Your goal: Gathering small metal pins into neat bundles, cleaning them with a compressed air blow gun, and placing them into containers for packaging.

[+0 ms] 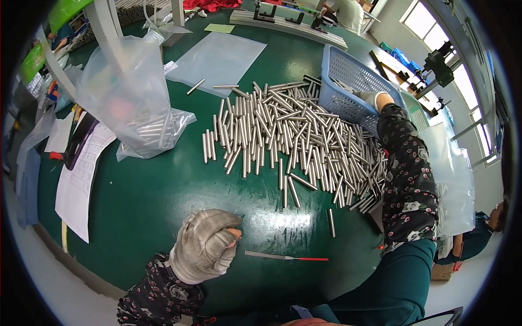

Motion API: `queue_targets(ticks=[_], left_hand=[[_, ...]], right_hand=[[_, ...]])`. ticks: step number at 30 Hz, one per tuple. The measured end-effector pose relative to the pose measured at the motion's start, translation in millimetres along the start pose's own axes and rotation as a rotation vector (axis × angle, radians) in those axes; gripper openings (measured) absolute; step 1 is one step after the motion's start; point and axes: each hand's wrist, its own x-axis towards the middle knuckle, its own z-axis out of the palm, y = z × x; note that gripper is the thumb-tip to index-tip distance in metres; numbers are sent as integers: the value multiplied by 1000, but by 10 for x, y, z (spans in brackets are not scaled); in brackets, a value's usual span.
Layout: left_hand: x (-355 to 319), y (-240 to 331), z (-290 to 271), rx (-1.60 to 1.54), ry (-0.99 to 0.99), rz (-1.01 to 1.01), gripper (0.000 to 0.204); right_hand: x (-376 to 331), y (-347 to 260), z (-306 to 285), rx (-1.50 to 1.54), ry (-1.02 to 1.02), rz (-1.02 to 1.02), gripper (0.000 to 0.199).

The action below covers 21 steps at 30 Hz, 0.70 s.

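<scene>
My left hand (205,244), in a grey-white work glove with a bare fingertip showing, is curled closed above the near part of the table; whatever is inside the curl, if anything, is hidden. Right of it lies a thin flat file (285,256) with a red handle. My right hand (375,100), also gloved, reaches over the side of a blue perforated plastic basket (348,100) at the far right. Its fingers are hidden there, near some metal rods in the basket. A wide heap of short shiny metal rods (293,130) spreads beside the basket, with one loose rod (331,223) nearer me.
At the left stand a clear plastic bag (147,127) with rods in it and a written paper sheet (81,179). A plastic sheet (220,58) lies behind the heap, before a metal rail fixture (288,28). Clear plastic bags (454,185) hang at the right.
</scene>
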Motion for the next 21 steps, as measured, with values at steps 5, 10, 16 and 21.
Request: queue_targets(ticks=[5,10,16,21], left_hand=[[0,-25,7,-23,-3,5,15],[-15,-11,2,-19,-16,6,17],[-8,-16,8,-30,-29,-13,18],[27,-34,23,-48,-41,-2,13]], right_hand=[[1,74,-19,-98,35,86,53],[44,21,-36,-110,-66,114,50],[-46,-77,-70,-117,-58,111,45],[-97,-126,-51,-208,-50,182,42]])
